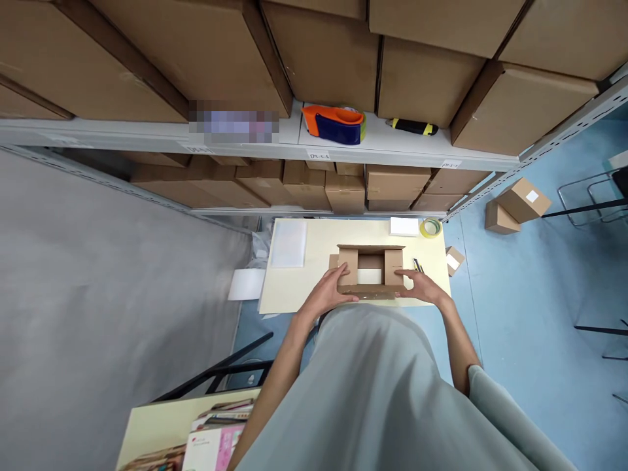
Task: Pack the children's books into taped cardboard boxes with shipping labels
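A small cardboard box (347,277) stands on the pale yellow table in front of me. Its two short side flaps are folded inward, and the long flaps stick out at the back and front. Between the short flaps a pale white area shows at the bottom; what it is I cannot tell. My left hand (330,289) grips the box's left end, thumb near the front edge and fingers on the left flap. At the right end, my right hand (420,286) holds the box with its fingers spread along flap and front corner. A utility knife (417,265) lies just beyond that hand.
On the table (318,252) are a roll of tape (430,227), a white box (403,226) and a translucent sheet stack (288,243). Shelves above hold cardboard boxes, an orange-and-blue tape dispenser (336,125) and a black-and-yellow cutter (415,127). Books (210,448) lie at lower left.
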### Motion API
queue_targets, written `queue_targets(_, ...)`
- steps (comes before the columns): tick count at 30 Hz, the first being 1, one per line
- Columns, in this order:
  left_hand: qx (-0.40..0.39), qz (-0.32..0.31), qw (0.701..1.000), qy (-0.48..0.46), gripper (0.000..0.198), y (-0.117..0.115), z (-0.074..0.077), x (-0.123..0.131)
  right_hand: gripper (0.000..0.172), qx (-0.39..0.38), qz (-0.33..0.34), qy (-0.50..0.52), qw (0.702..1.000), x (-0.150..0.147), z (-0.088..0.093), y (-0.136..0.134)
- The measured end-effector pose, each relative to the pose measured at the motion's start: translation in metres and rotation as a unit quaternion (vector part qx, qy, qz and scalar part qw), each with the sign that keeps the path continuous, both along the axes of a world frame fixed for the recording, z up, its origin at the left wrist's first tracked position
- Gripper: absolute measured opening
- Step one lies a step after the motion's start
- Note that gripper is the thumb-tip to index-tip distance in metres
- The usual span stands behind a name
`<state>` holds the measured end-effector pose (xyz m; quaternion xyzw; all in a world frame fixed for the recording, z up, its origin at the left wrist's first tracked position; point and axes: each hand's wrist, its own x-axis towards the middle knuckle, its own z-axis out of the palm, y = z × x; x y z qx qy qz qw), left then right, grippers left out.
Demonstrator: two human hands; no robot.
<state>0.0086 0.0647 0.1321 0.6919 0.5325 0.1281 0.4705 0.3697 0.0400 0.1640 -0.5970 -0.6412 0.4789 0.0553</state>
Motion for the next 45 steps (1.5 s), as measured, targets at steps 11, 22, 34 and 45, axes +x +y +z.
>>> queue_targets(11,0.122,0.11,0.986,0.041,0.099,0.01,-0.02,0.008,0.087,0.132,-0.147,-0.131,0.971,-0.027,-0.018,0.004)
queue_targets(22,0.158,0.07,0.984,0.05,0.076,-0.003,-0.02,0.007,0.07,0.169,-0.149,-0.11,0.968,-0.023,-0.025,-0.006)
queue_targets(34,0.127,0.058,0.988,0.06,0.089,0.006,-0.015,0.002,0.07,0.186,-0.113,-0.106,0.97,-0.017,-0.017,0.003)
queue_targets(45,0.092,0.1,0.989,0.058,0.038,-0.009,-0.023,0.007,0.039,0.162,-0.087,-0.112,0.977,-0.019,-0.028,0.0)
